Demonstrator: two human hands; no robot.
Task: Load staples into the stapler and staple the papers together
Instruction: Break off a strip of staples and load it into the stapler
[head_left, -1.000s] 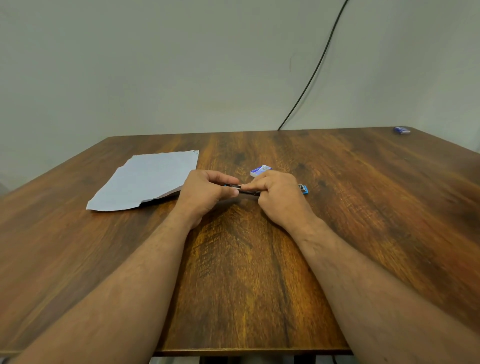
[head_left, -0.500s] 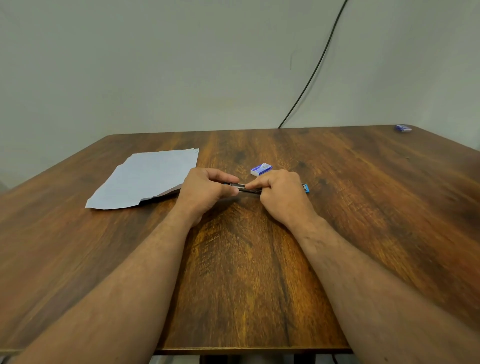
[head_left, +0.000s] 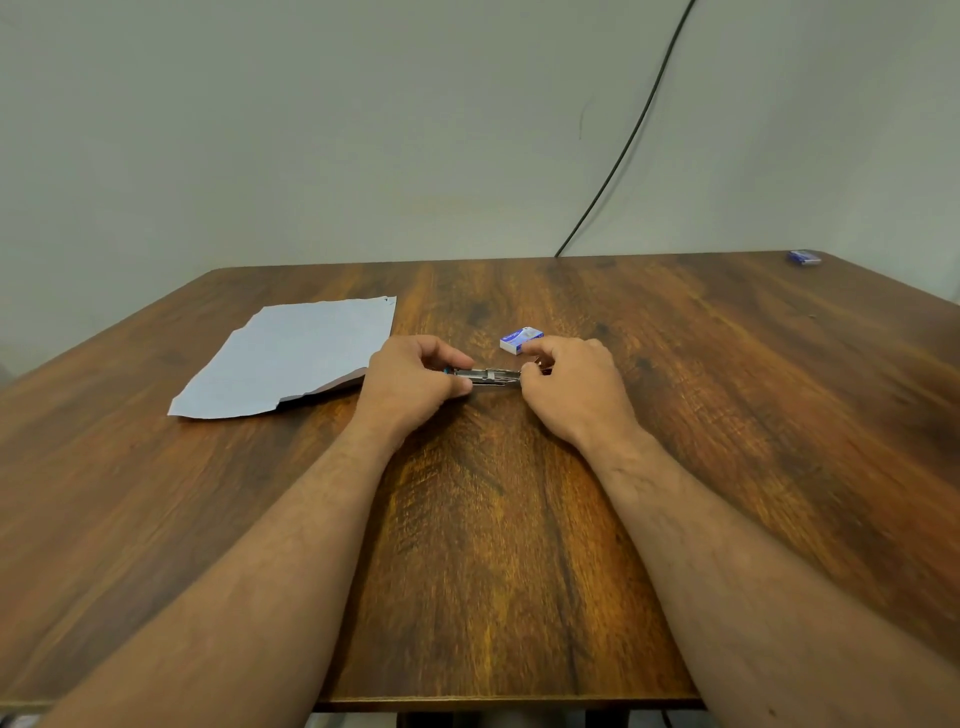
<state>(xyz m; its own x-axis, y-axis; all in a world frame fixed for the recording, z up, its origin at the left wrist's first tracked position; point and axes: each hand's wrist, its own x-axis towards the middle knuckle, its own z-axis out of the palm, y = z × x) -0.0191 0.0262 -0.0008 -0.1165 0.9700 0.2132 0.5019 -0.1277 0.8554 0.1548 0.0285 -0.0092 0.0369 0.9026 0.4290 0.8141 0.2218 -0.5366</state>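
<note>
The left hand (head_left: 413, 382) and the right hand (head_left: 574, 387) are both gripping the stapler (head_left: 487, 376), which is lying lengthwise between them near the middle of the wooden table (head_left: 483, 545). The left hand is clasping the left end of the tool with fingers and thumb curled around it; the right hand is pinching the right end between thumb and fingertips. Only the metal channel between the two hands is showing, so the tool appears to be open with its magazine exposed. Whether a strip of staples is sitting in the channel cannot be told at this size.

A small blue-and-white staple box (head_left: 521, 340) is resting just beyond the right hand, on the far side of the stapler. The papers (head_left: 291, 358) are lying flat to the left, their near right corner just beside the left hand, and they are touching neither hand nor the tool. A second small blue box (head_left: 804, 256) is sitting well apart at the far right corner. A black cable (head_left: 623, 150) is running up the wall behind.

Judged progress: the loading step is under way and is not confirmed as finished. Remaining work is closing the stapler, bringing the sheets to it, and pressing a staple through them.
</note>
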